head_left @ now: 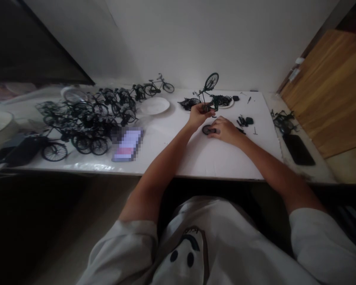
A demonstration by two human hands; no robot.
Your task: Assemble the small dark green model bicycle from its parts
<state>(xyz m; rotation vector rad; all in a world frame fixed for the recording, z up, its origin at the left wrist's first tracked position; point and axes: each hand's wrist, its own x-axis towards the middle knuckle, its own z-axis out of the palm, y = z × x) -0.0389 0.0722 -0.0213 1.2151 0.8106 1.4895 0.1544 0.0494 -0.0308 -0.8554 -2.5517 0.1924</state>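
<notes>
My left hand [200, 114] is closed on a black miniature bicycle frame [204, 97], held up over the white tabletop. One spoked wheel [211, 81] points upward at the top of that frame. Just right of it and nearer to me, my right hand [224, 130] is closed round the edge of a small black wheel [206, 130], low over the table. The two hands are close together, and the right fingertips partly hide the small wheel.
Many black miniature bicycles [97, 107] crowd the left side. A white plate [155, 106], a phone with a lit screen [127, 144], small black parts [249, 120], a dark phone [298, 149] and a wooden board [335, 91] surround the work area.
</notes>
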